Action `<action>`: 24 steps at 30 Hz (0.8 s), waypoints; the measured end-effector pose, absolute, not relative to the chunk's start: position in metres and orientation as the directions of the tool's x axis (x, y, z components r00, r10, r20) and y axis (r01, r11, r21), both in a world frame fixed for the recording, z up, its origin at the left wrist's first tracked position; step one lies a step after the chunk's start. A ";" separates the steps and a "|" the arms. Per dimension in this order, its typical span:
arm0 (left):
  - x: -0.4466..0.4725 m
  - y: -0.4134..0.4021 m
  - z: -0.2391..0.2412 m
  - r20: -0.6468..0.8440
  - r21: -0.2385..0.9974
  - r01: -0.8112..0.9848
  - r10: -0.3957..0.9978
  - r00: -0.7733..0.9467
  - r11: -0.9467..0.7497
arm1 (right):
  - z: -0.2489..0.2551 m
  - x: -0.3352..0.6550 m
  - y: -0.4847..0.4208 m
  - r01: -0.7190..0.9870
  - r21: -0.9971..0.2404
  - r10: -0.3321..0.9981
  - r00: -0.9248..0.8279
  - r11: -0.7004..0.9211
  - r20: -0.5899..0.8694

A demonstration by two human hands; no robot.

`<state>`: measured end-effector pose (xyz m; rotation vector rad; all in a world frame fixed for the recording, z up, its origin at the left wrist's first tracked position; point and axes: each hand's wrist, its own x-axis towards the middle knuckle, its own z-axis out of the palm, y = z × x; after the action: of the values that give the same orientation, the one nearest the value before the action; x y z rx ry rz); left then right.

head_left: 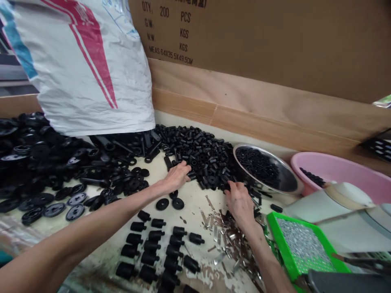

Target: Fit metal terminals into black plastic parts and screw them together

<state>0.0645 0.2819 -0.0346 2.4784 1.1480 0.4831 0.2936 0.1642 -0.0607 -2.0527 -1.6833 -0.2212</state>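
My left hand (177, 177) is at the front left edge of a heap of short black plastic tubes (207, 156). Its fingers are curled together, and whatever they grip is hidden. At the heap's front right edge is my right hand (240, 199), thumb and fingertips drawn close; I cannot make out what lies between them. Just below my left hand lie black round discs (178, 203). Several black cylinders with a narrow stub at one end (152, 245) lie in rough rows nearer me. Small metal strips (235, 240) are scattered under and beside my right forearm.
Black wheel-like parts (55, 208) and arms cover the left side, beneath a white sack (100, 81). Rightward are a steel bowl (291, 179) of black pieces, a pink basin (351, 167), a green tray (276, 228) of small shiny parts and white containers (320, 203). A cardboard box (275, 44) stands behind.
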 end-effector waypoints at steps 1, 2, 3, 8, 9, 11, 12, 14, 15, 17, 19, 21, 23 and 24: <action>0.063 0.282 -0.036 0.145 0.453 0.653 0.773 0.617 -0.606 | -0.063 0.295 0.169 0.957 -0.256 0.880 0.237 -0.138 0.412; 0.062 0.282 -0.036 0.135 0.448 0.654 0.770 0.624 -0.609 | -0.064 0.295 0.173 0.957 -0.259 0.883 0.232 -0.132 0.408; 0.059 0.282 -0.037 0.123 0.446 0.655 0.767 0.630 -0.610 | -0.066 0.294 0.175 0.957 -0.265 0.890 0.217 -0.115 0.400; 0.050 0.283 -0.041 0.098 0.483 0.652 0.776 0.624 -0.585 | -0.063 0.292 0.171 0.947 -0.323 0.935 0.122 -0.009 0.334; 0.048 0.283 -0.041 0.103 0.501 0.647 0.782 0.615 -0.575 | -0.060 0.294 0.169 0.943 -0.333 0.937 0.129 -0.014 0.326; 0.044 0.282 -0.038 0.117 0.547 0.632 0.798 0.591 -0.549 | -0.055 0.304 0.165 0.938 -0.341 0.925 0.183 -0.064 0.332; 0.041 0.280 -0.035 0.126 0.575 0.622 0.808 0.575 -0.532 | -0.053 0.310 0.163 0.935 -0.338 0.912 0.224 -0.103 0.343; 0.033 0.275 -0.027 0.144 0.637 0.595 0.834 0.533 -0.490 | -0.052 0.321 0.159 0.930 -0.322 0.884 0.295 -0.178 0.364; 0.029 0.271 -0.022 0.152 0.668 0.579 0.848 0.509 -0.467 | -0.052 0.324 0.157 0.930 -0.311 0.878 0.309 -0.197 0.366; 0.020 0.260 -0.013 0.158 0.729 0.542 0.873 0.462 -0.418 | -0.055 0.325 0.156 0.939 -0.287 0.889 0.287 -0.187 0.357; 0.012 0.245 -0.003 0.141 0.787 0.495 0.889 0.436 -0.368 | -0.057 0.320 0.157 0.953 -0.274 0.914 0.222 -0.130 0.339; 0.005 0.228 0.006 0.105 0.836 0.445 0.891 0.442 -0.320 | -0.054 0.310 0.158 0.961 -0.269 0.933 0.153 -0.064 0.326; -0.002 0.209 0.014 0.052 0.889 0.383 0.888 0.456 -0.249 | -0.049 0.299 0.156 0.965 -0.261 0.940 0.097 -0.009 0.326; -0.005 0.200 0.017 0.014 0.922 0.338 0.890 0.456 -0.188 | -0.046 0.293 0.154 0.967 -0.255 0.942 0.068 0.019 0.329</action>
<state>-0.0051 0.2003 0.0169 1.7468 1.0558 0.7203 0.2934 0.1539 -0.0464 -1.9441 -1.8956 -0.0826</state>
